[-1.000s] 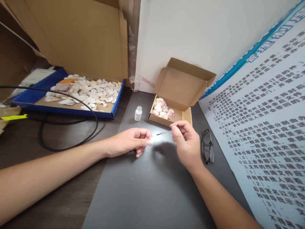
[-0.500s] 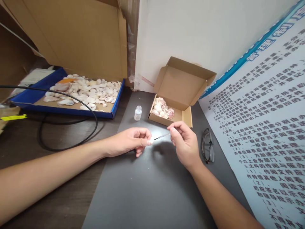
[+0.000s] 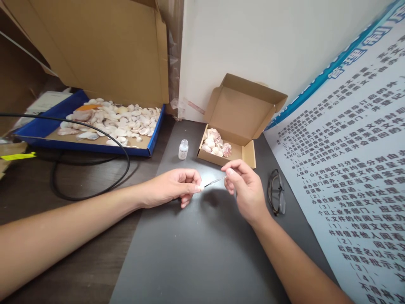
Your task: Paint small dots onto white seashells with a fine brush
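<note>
My left hand (image 3: 172, 186) pinches a small pale shell (image 3: 201, 185) between fingertips, just above the dark grey mat (image 3: 202, 253). My right hand (image 3: 247, 190) is closed on a thin brush (image 3: 214, 182), whose dark tip touches the shell. Behind the hands stand a small white-capped bottle (image 3: 183, 149) and an open cardboard box (image 3: 236, 122) holding several pinkish shells (image 3: 216, 143).
A blue-edged tray (image 3: 152, 145) with many pale shells lies at the back left under a large cardboard flap. A black cable (image 3: 95, 160) loops on the dark table. Folded glasses (image 3: 276, 195) lie right of my right hand, beside a printed poster (image 3: 354, 169).
My right hand has shifted slightly left, bringing the brush tip up against the shell. My left hand has stayed almost still.
</note>
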The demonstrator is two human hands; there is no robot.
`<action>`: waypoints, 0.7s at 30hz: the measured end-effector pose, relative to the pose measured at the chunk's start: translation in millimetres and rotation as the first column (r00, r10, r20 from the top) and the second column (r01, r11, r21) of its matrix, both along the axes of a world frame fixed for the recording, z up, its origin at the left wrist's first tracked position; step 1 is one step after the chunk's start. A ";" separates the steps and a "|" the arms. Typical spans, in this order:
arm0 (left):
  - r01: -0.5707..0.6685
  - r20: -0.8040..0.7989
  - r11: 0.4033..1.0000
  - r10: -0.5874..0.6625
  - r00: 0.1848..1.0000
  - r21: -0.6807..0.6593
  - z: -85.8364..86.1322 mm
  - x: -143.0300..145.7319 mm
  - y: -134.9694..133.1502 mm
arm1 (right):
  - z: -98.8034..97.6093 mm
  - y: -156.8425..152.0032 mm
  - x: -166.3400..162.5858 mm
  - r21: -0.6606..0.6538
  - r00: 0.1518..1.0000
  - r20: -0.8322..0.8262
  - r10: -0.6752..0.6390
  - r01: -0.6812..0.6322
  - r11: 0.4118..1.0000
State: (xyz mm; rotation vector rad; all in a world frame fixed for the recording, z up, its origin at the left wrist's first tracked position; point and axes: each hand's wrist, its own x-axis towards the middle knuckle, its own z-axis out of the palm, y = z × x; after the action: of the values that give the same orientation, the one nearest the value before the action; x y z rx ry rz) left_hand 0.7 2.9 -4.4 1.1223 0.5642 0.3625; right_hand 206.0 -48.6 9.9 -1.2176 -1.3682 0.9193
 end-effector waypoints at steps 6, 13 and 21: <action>0.006 0.006 1.000 -0.006 1.000 0.010 -1.1 -0.4 0.9 | -0.1 -0.7 -2.1 -0.030 0.998 -0.060 0.027 -0.029 0.999; -0.001 0.018 1.000 0.001 1.000 0.004 0.7 0.9 1.0 | 1.0 -0.2 0.9 -0.014 0.999 -0.029 0.032 -0.033 0.999; -0.022 0.028 0.999 0.023 0.999 -0.028 2.4 1.7 -0.8 | -0.3 -1.2 0.7 -0.002 0.999 0.013 0.042 -0.042 0.999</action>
State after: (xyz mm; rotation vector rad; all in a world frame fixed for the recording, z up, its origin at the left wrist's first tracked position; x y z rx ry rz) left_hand 2.4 2.1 -2.0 1.0840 0.5557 0.3883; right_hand 206.6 -49.8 9.6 -1.2018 -1.4084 0.9430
